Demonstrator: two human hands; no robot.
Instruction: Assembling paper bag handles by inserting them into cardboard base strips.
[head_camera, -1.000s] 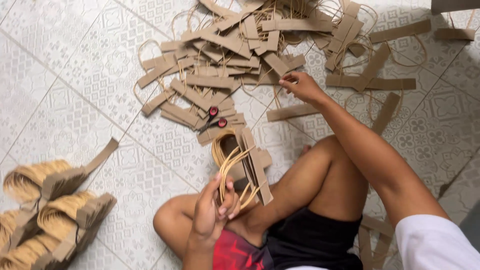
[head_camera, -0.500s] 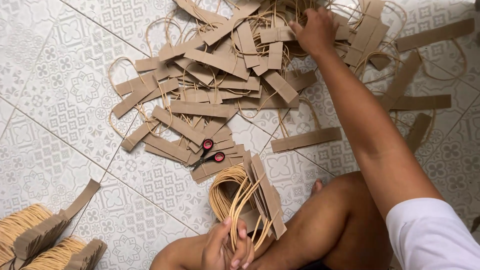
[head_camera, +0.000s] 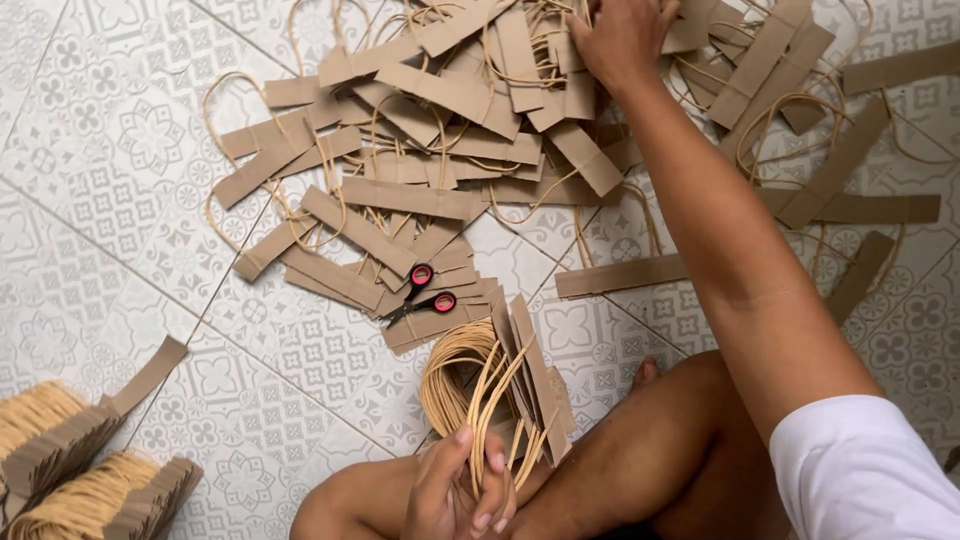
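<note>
We see the left hand (head_camera: 462, 490) low in the view, just above a bent knee, its fingers curled tight around a gathered bundle of paper-bag handles (head_camera: 497, 385): pale twisted cord loops with brown card strips fanned out on the right side of the bunch. The bundle stands up from the hand and leans over the patterned tile floor (head_camera: 110, 250). The right hand (head_camera: 622, 38) is stretched far forward at the top of the view, palm down on the big loose heap of handle strips (head_camera: 470, 140), its fingers pressed into the heap; we cannot tell whether they have closed on any one strip. Between the heap and the held bundle, a small pair of scissors (head_camera: 421, 297) with red-and-black grips lies on a few flat strips, touching neither hand. At the lower left edge sit stacked finished bundles (head_camera: 80, 465), cords packed side by side, well apart from both hands.
</note>
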